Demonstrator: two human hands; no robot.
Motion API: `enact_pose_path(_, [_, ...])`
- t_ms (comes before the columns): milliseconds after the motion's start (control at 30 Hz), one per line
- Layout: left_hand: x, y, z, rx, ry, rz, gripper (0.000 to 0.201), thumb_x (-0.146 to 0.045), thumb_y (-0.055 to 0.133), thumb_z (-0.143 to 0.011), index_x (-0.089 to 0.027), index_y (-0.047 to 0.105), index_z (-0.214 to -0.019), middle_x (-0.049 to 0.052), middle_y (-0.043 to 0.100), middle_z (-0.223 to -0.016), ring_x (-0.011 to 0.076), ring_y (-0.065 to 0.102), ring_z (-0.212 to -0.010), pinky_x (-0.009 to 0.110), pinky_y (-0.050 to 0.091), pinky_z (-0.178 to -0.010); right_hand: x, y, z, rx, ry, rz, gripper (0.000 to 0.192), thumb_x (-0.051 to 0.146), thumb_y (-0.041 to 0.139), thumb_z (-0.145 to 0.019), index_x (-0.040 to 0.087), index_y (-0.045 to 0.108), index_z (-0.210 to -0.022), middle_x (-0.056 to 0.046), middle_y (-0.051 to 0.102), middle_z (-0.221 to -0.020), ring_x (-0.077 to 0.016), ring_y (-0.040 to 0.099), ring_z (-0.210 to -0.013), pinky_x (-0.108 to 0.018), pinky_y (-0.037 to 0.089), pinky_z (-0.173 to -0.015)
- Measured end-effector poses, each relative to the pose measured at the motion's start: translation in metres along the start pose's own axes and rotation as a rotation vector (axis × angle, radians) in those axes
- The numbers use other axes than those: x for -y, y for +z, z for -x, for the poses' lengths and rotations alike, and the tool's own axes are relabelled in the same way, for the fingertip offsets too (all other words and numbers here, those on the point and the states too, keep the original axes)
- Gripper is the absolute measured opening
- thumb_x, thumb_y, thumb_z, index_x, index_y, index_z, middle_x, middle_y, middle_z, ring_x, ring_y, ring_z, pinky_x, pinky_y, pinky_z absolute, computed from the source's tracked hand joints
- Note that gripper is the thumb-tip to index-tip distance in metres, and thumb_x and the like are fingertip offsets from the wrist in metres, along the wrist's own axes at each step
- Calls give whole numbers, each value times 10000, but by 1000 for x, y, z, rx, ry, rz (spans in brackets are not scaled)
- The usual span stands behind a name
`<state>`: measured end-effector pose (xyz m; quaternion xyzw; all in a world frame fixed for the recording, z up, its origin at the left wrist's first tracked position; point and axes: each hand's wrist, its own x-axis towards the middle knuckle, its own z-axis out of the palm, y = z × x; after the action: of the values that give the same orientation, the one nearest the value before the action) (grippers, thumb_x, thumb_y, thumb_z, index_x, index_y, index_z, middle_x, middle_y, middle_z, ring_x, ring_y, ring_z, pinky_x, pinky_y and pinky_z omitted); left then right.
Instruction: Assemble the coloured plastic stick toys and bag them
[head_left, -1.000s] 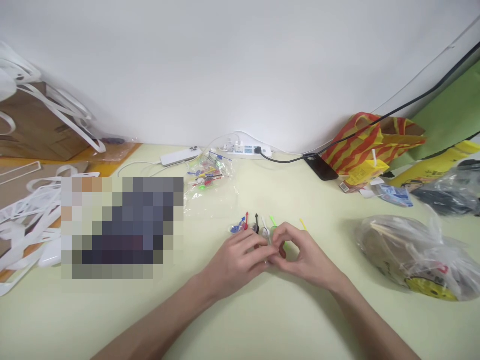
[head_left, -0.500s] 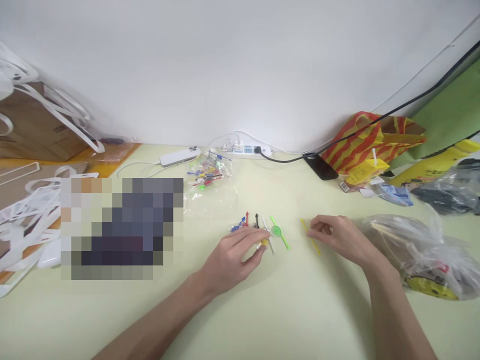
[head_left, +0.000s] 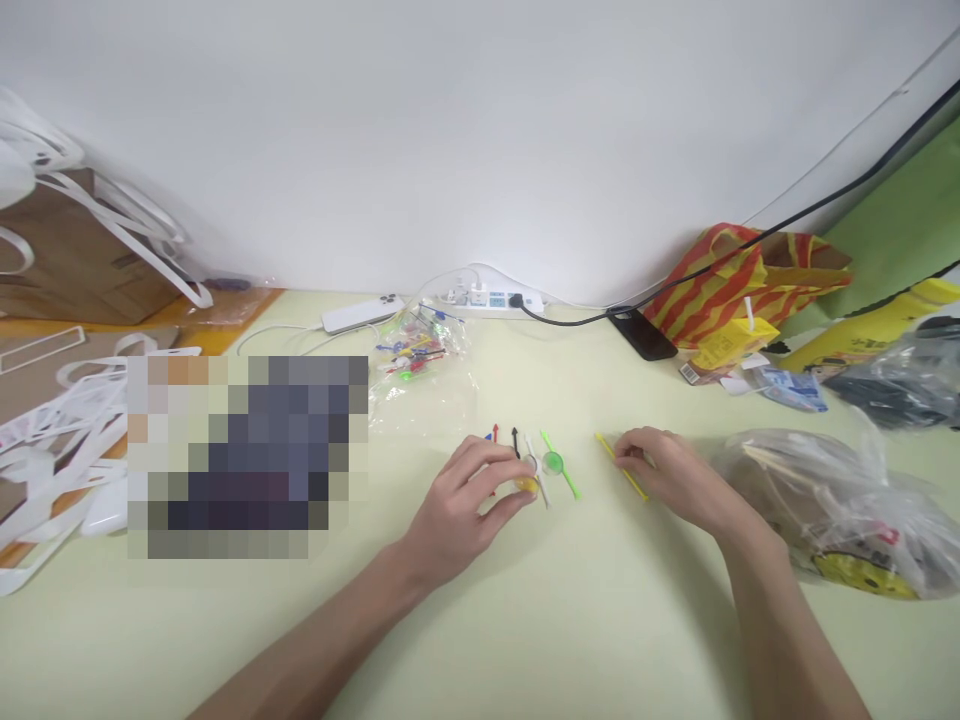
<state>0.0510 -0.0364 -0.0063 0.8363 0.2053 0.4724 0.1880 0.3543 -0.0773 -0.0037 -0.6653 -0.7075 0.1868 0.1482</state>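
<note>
My left hand pinches a small round yellow piece between thumb and fingertips, just over the arrows on the table. My right hand has its fingers curled together on a thin yellow plastic stick, which slants down to the right. Between the hands lies a green arrow spinner with a round clear disc at its middle. Left of it are a white arrow and a black arrow. A red arrow and a blue tip stick out behind my left hand, mostly hidden.
A clear plastic bag of coloured arrows lies behind. A power strip and a black phone are by the wall. At right sit a knotted plastic bag and a yellow drink carton. A blurred-out patch covers the left.
The yellow stick has tilted more and shifted slightly with my right hand, which moved a little left. My left hand has turned slightly, covering more of the blue arrow and showing more of the yellow piece.
</note>
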Motion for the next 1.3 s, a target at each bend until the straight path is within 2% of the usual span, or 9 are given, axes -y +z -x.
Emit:
enact_pose_path(67, [-1, -1, 0, -28, -28, 9, 170, -144, 679, -909, -219, 666, -1062, 52, 703, -947, 171, 683, -857, 361, 604, -839, 4, -2, 2, 12, 28, -31, 196, 228, 469, -901, 240, 624, -781, -10, 702, -737, -202, 624, -664, -313, 446, -617])
enact_pose_path(200, [-4, -3, 0, -62, -79, 67, 191, -91, 660, -903, -206, 658, -1055, 49, 722, -976, 160, 711, -894, 340, 613, -872, 11, -7, 5, 19, 66, -137, 184, 311, 500, -935, 248, 635, -828, -1, 730, -763, -192, 627, -634, -319, 464, -622])
enact_pose_path(367, [-5, -2, -1, -69, -124, 111, 194, -126, 671, -894, -197, 661, -1075, 57, 750, -1002, 177, 738, -932, 371, 622, -922, 15, -6, 5, -132, 70, -305, 232, 458, 635, -899, 232, 672, -861, -48, 750, -846, -230, 696, -780, -331, 501, -676])
enact_pose_path(500, [-4, 0, 0, -62, -132, 136, 228, -122, 680, -885, -200, 675, -1099, 58, 759, -1009, 175, 741, -938, 379, 613, -954, 26, 3, 2, -183, 44, -563, 329, 510, 769, -800, 207, 668, -876, -72, 734, -829, -228, 680, -733, -346, 524, -658])
enact_pose_path(633, [-4, 1, 0, -40, -152, 173, 223, -112, 697, -875, -205, 698, -1077, 66, 765, -1041, 183, 737, -986, 366, 608, -953, 50, 17, 1, -86, -4, -884, 327, 453, 865, -717, 206, 678, -822, -24, 704, -717, -172, 634, -589, -317, 520, -576])
enact_pose_path(767, [-4, 1, 1, -1, -211, 221, 193, -150, 723, -871, -200, 708, -1056, 63, 781, -1020, 191, 753, -958, 351, 611, -922, 69, 30, 2, -2, 15, -1107, 296, 405, 874, -725, 201, 663, -768, 22, 641, -533, -141, 580, -440, -276, 457, -460])
enact_pose_path(1000, [-6, 0, 3, 49, -273, 254, 202, -172, 742, -859, -212, 721, -1056, 36, 792, -1017, 173, 763, -882, 292, 625, -803, 76, 44, 1, 154, -54, -1284, 209, 378, 794, -835, 191, 709, -871, 0, 693, -612, -140, 623, -480, -283, 504, -519])
enact_pose_path(1167, [-6, 0, 3, 48, -259, 282, 212, -187, 757, -851, -210, 727, -1060, 32, 795, -1011, 168, 763, -871, 275, 623, -787, 82, 53, 1, 199, -97, -1403, 147, 339, 749, -889, 202, 696, -889, 16, 666, -608, -121, 607, -510, -252, 478, -526])
enact_pose_path(1300, [-4, 0, 3, 50, -234, 289, 207, -170, 752, -855, -202, 731, -1059, 38, 791, -1001, 169, 757, -885, 278, 620, -806, 85, 57, 1, 187, -105, -1413, 137, 318, 738, -903, 194, 681, -900, 17, 661, -621, -106, 594, -513, -233, 465, -526])
